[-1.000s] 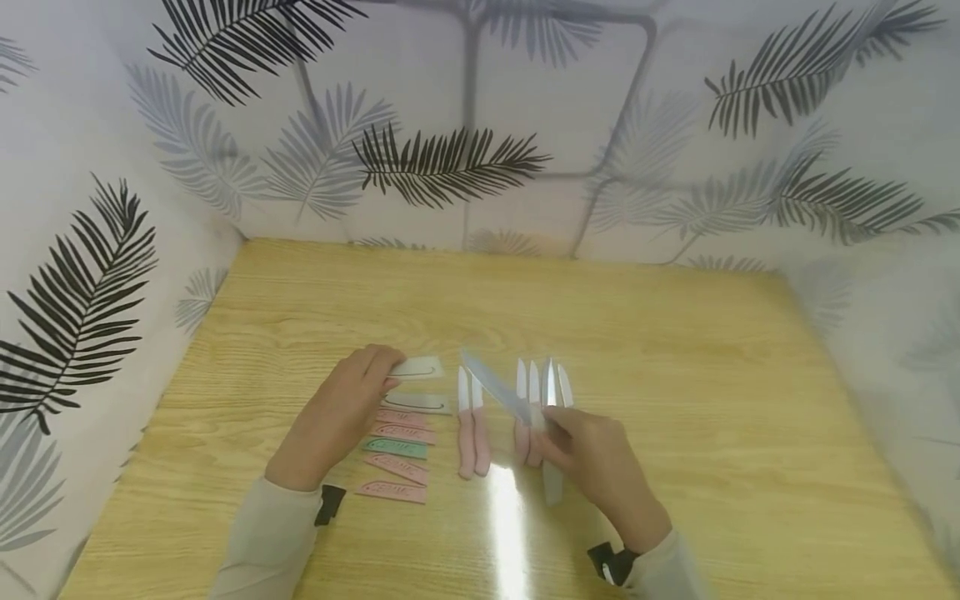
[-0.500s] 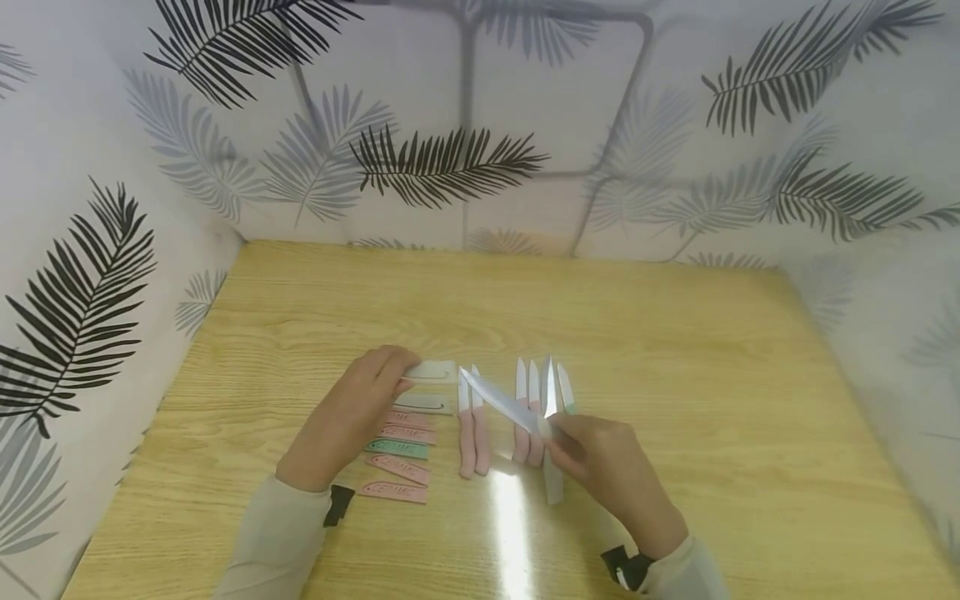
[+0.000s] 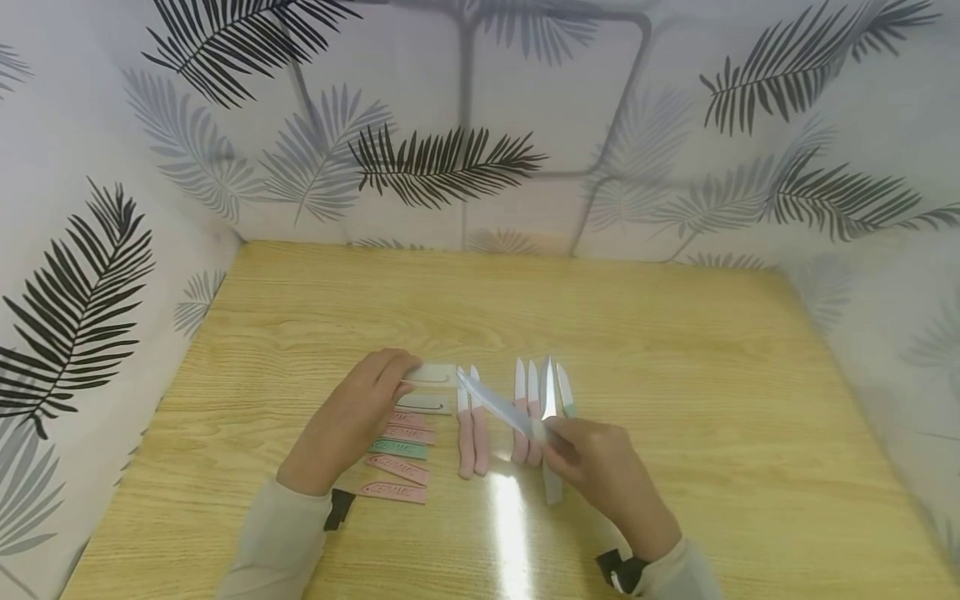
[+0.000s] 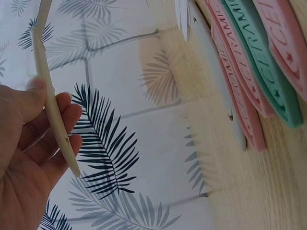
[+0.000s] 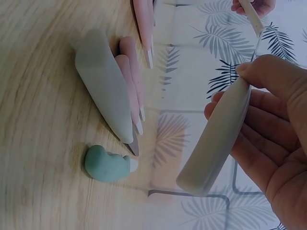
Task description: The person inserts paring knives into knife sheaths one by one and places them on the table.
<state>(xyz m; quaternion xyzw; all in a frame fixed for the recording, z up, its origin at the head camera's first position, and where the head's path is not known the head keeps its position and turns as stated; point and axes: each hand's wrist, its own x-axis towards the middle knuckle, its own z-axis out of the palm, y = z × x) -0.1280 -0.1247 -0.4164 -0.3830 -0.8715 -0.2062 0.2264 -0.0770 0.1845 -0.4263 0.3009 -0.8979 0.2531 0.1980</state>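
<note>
My left hand (image 3: 348,421) pinches a white knife sheath (image 4: 58,122) between thumb and fingers, raised off the table. My right hand (image 3: 603,475) grips a knife by its white handle (image 5: 218,136). Its blade (image 3: 495,404) slants up to the left, with the tip at the sheath's right-hand end. Whether the tip is inside the sheath, I cannot tell. Beneath the left hand lie a second white sheath (image 3: 423,404), several pink sheaths (image 3: 393,492) and a green sheath (image 3: 397,450), the coloured ones lettered "CERAMIC".
Two pink-handled knives (image 3: 467,446) lie mid-table, blades pointing away. By the right hand rest two more pink-handled knives (image 3: 521,437), a larger white-handled knife (image 3: 553,485) and a green-handled knife (image 5: 108,164). The wooden table (image 3: 720,358) meets leaf-patterned cloth at back and sides.
The left hand has brought the white sheath rightward to the knife's tip. The right hand has lowered the blade tip slightly; over the last half second both have barely moved.
</note>
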